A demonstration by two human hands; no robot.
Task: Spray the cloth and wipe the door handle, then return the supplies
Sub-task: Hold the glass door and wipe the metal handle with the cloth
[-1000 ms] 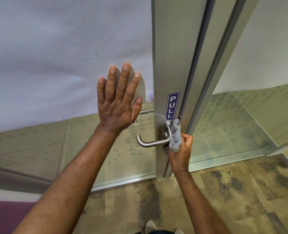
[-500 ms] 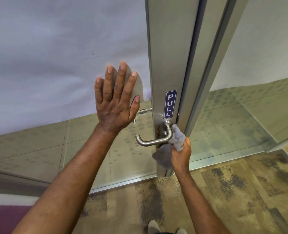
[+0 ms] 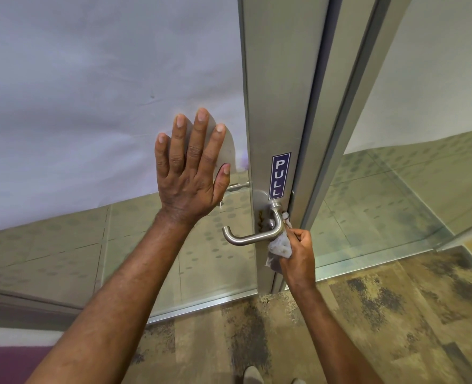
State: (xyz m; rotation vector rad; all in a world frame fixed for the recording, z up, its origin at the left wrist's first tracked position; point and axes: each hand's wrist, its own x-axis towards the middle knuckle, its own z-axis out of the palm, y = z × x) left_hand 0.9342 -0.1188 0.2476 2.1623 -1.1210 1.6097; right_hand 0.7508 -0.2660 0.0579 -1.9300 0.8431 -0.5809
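A brushed-steel lever door handle juts from the metal stile of a glass door, under a blue PULL sticker. My right hand grips a bunched grey cloth and holds it against the bend of the handle near its base. My left hand lies flat on the frosted glass panel to the left of the stile, fingers straight and spread. No spray bottle is in view.
The metal door stile and the adjoining frame run up the middle. A second glass panel stands to the right. Patterned brown carpet covers the floor, with my shoe tips at the bottom edge.
My right hand has shifted the cloth along the handle's bend, bunching it tighter under the lever. The left hand has stayed pressed flat on the glass.
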